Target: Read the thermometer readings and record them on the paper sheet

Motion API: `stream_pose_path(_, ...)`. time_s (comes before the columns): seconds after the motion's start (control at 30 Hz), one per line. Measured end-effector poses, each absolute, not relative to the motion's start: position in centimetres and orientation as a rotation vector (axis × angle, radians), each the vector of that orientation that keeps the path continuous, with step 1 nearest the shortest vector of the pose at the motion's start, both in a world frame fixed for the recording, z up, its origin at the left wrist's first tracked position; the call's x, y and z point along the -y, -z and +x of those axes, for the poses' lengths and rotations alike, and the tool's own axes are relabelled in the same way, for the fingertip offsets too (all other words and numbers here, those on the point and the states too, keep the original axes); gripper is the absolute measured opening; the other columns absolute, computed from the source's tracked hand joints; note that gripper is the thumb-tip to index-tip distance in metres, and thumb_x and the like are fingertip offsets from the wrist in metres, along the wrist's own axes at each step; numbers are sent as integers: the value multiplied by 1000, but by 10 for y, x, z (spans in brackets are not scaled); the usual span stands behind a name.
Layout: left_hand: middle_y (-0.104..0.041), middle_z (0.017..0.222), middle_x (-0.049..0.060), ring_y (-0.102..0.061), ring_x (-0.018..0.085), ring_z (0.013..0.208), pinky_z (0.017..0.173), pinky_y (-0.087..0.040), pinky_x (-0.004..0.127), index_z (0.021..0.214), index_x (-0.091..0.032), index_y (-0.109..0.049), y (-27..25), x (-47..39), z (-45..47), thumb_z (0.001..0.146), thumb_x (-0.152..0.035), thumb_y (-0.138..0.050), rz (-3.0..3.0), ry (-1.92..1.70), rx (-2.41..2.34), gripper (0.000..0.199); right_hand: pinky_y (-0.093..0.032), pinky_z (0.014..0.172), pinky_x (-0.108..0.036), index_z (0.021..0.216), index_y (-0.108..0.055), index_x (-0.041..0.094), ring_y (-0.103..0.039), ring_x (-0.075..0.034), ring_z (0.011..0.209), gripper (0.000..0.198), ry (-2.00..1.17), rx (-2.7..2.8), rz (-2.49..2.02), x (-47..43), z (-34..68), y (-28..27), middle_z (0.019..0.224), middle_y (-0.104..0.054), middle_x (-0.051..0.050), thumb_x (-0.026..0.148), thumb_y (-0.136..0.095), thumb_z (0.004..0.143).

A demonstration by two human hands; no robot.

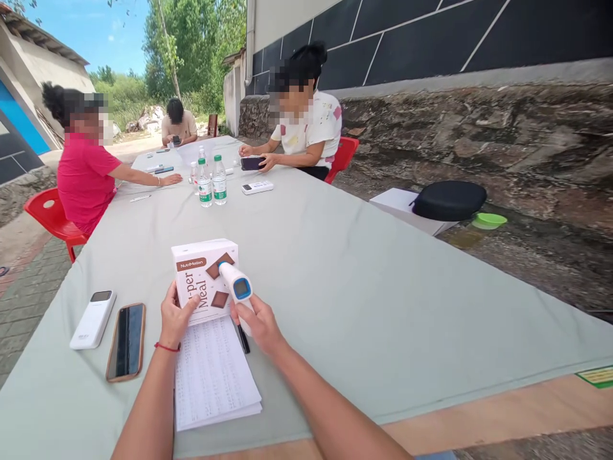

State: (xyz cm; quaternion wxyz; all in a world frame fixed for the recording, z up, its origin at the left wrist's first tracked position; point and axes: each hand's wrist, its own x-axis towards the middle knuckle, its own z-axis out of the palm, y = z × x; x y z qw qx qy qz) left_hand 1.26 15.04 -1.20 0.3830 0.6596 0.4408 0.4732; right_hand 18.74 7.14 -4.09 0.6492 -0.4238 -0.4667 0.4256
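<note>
My left hand [178, 314] grips the lower left side of a white and brown box [191, 287] labelled "NutriMotion", thumb across its front. In my right hand [261, 322] is a white infrared thermometer [234, 277] with a blue-rimmed screen facing me. Its front end points at the box and overlaps it in view; whether they touch I cannot tell. Beneath the box lies a stack of paper sheets [211, 377] covered in small writing. A black pen [243, 338] rests partly hidden beside my right hand.
Left of the papers lie a phone [126, 342] and a white power bank [93, 319]. Water bottles [219, 180] and another white device [257, 187] stand farther up the table [383, 306]. Three people sit around it, one on a red chair [52, 214] at left.
</note>
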Motion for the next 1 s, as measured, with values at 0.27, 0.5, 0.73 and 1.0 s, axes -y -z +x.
stream_pose_path(0.27, -69, 109, 10, -66, 26, 99, 88, -53, 39, 119, -15, -57, 15, -152, 11, 70, -46, -72, 1715, -1196, -1113, 59, -38, 60, -28, 75, -53, 20, -47, -14, 59, 36, -995, 1056, -937, -71, 188, 44, 61, -52, 1, 54, -53, 85)
stream_pose_path(0.5, -69, 110, 11, -65, 26, 100, 88, -53, 40, 120, -15, -57, 13, -152, 11, 69, -47, -74, 1715, -1188, -1127, 62, -39, 61, -29, 78, -52, 20, -46, -14, 60, 35, -995, 1064, -926, -70, 187, 42, 63, -51, 2, 54, -52, 86)
stream_pose_path(0.73, -69, 109, 11, -65, 27, 99, 87, -53, 40, 116, -15, -58, 15, -152, 11, 67, -48, -74, 1677, -1177, -1171, 61, -38, 65, -29, 73, -51, 20, -46, -14, 63, 36, -1014, 1092, -951, -70, 186, 40, 64, -51, 2, 54, -52, 86)
stream_pose_path(1.0, -69, 108, 12, -65, 26, 98, 86, -53, 40, 114, -14, -58, 17, -154, 10, 67, -48, -74, 1681, -1167, -1204, 61, -38, 62, -28, 74, -51, 20, -45, -14, 61, 35, -1019, 1079, -920, -69, 184, 37, 62, -50, 2, 53, -53, 86)
